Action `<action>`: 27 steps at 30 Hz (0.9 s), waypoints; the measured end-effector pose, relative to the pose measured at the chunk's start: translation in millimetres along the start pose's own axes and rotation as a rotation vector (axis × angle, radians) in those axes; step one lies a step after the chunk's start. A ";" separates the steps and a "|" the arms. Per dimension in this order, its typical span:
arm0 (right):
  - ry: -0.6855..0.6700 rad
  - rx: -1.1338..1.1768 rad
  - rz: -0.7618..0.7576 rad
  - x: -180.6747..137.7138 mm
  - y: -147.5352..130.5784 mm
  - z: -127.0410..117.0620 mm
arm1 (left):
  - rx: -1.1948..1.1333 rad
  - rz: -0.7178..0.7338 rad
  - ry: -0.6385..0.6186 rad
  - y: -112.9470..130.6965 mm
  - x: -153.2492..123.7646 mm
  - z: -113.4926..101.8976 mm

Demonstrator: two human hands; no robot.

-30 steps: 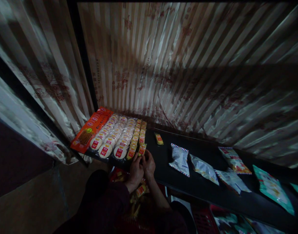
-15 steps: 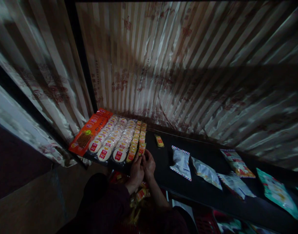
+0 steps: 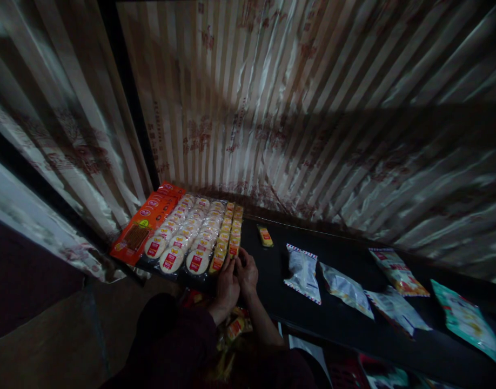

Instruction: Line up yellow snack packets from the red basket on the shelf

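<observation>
My left hand (image 3: 226,286) and my right hand (image 3: 247,272) meet at the near end of a row of small yellow-and-red snack packets (image 3: 233,231) on a dark table (image 3: 313,313). Both hands have their fingers curled together at the nearest packet (image 3: 233,251). Left of that row lie three rows of round white packets with red labels (image 3: 185,237), and beside them flat orange packs (image 3: 145,224). A single yellow packet (image 3: 265,236) lies alone just right of the rows.
Silvery and coloured bags (image 3: 301,266) lie spread along the table to the right. More small packets (image 3: 235,327) sit in my lap. A striped curtain (image 3: 313,108) hangs behind the table, and a dark post (image 3: 126,97) stands at its left.
The view has drifted slightly. My hands stay together at the near end of the yellow packet row, with hardly any movement.
</observation>
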State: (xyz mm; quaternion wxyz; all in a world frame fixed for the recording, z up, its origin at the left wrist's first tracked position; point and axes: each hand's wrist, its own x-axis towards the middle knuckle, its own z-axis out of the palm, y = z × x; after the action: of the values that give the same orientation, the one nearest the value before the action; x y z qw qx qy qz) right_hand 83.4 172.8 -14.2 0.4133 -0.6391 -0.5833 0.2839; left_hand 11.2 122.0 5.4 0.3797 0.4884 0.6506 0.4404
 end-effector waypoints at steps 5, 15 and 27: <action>0.044 0.017 -0.110 3.3 4.4 1.8 | 0.006 0.008 -0.001 -1.4 2.0 1.8; -0.022 0.062 -0.039 5.8 -2.8 2.1 | -0.025 0.063 0.049 -16.2 6.0 9.7; -0.126 0.158 0.069 6.2 -13.5 -4.7 | 0.011 0.109 0.042 -12.8 4.2 9.0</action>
State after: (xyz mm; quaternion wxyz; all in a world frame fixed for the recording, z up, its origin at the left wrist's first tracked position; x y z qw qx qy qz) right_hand 81.4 177.7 0.4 0.4150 -0.6051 -0.5616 0.3825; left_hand 14.6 126.2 -9.8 0.3387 0.5157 0.6334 0.4670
